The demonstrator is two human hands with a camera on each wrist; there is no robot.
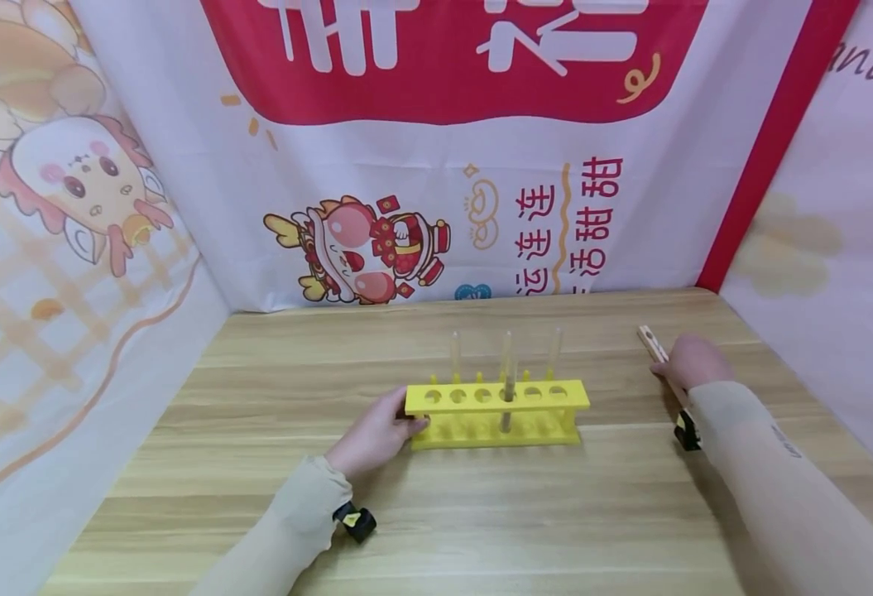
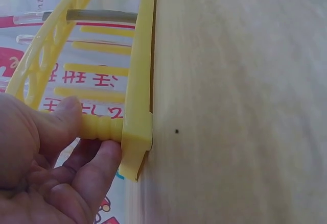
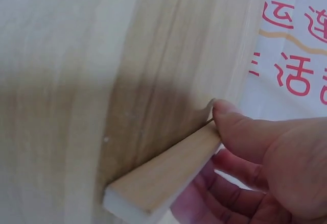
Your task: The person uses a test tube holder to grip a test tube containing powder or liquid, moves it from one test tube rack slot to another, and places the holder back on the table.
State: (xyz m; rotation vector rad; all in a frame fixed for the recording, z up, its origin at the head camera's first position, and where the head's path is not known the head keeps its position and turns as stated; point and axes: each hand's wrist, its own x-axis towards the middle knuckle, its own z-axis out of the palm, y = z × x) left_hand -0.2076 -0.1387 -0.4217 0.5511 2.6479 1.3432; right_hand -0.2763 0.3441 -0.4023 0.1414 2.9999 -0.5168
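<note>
A yellow test tube rack (image 1: pixel 496 397) stands on the table. My left hand (image 1: pixel 378 432) grips its left end, with thumb and fingers around the ribbed end post (image 2: pixel 99 127) in the left wrist view. One test tube (image 1: pixel 509 389) with greyish contents stands in a rack hole. Behind it, several clear tubes rise from the back row, such as the left one (image 1: pixel 455 356) and the right one (image 1: pixel 558 352). At the right, my right hand (image 1: pixel 697 362) pinches a wooden test tube clamp (image 1: pixel 652 341) close to the tabletop; its flat wooden end (image 3: pixel 163 178) shows in the right wrist view.
The wood-grain table (image 1: pixel 481 513) is bounded by a printed cloth (image 1: pixel 376 157) at the back and cloth walls on both sides. The right wall (image 1: pixel 838 331) stands near my right arm. Black straps sit on both wrists.
</note>
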